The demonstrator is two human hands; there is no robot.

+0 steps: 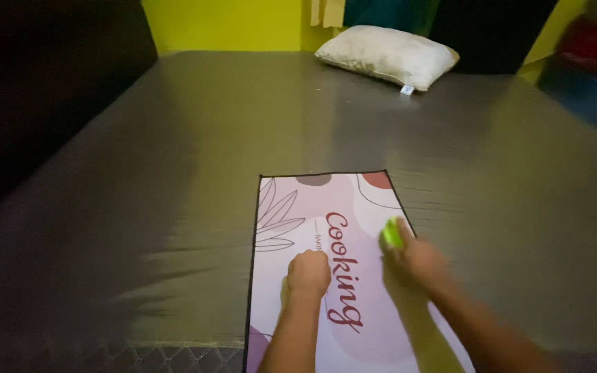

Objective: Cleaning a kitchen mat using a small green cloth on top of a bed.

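A pale pink mat [291, 207] with leaf shapes and red lettering lies flat on a grey-brown bed surface [174, 152]. My left hand [307, 273] rests on the mat as a closed fist, pressing near its middle. My right hand [416, 261] sits at the mat's right edge, fingers closed around a small bright green object [392, 235]. What the green object is cannot be made out.
A white pillow [388, 55] lies at the far end of the bed against a yellow-green wall [222, 24]. A dark panel [43, 90] runs along the left side. Blurred red and blue items [595, 69] sit at the far right.
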